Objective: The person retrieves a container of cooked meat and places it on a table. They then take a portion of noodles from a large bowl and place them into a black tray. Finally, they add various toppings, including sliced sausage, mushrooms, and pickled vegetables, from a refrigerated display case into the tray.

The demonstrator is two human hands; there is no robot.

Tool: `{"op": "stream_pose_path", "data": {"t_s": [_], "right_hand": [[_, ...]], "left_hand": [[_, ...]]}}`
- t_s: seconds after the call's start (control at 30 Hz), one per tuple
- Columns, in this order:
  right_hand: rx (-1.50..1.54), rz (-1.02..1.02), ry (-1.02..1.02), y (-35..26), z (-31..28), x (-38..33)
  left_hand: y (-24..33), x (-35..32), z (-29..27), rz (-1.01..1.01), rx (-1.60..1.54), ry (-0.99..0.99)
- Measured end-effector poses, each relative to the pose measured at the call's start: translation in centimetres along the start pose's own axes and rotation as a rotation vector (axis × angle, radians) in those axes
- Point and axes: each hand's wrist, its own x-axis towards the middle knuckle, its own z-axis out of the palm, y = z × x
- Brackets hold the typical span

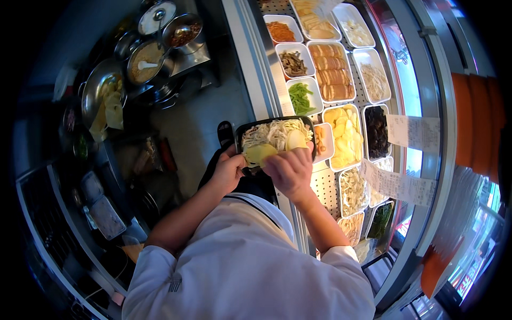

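Note:
A black food tray [239, 131] filled with pale strands [277, 133] is in front of me, by the counter edge. Thin yellow potato slices lie on its near side: one slice [260, 153] between my hands, another [296, 140] at the right. My left hand [230, 169] is closed round the tray's near left corner, its thumb by the rim. My right hand [292, 169] bends over the near edge, fingers curled together against the left slice; their tips are partly hidden. Just right of the tray stand a tub of potato slices [344, 136] and a small tub of brownish pieces [320, 140].
White tubs of orange shreds [280, 32], green pieces [302, 97], layered brown slices [333, 72] and black fungus [376, 130] fill the counter at right. Paper slips [413, 132] hang over its far edge. Pots and a steel bowl [98, 88] stand at left above the floor [200, 114].

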Motion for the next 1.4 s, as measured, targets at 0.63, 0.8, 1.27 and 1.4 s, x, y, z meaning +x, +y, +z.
{"op": "stream_pose_path", "data": {"t_s": [0.63, 0.8, 1.27, 1.4], "right_hand": [[0.177, 0.982, 0.535, 8.2, -5.4, -9.2], [0.622, 1.136, 0.287, 9.1, -4.7, -10.4], [1.149, 1.007, -0.354, 3.3, -5.2, -2.8], [1.131, 0.739, -0.465, 4.3, -1.4, 0.6]], "left_hand": [[-0.5, 0.6, -1.2, 0.0, -0.031, 0.007], [-0.4, 1.1, -1.2, 0.004, -0.033, 0.028], [2.0, -4.1, -3.0, 0.07, -0.075, -0.077], [2.8, -5.1, -8.1, 0.135, -0.254, -0.083]]}}
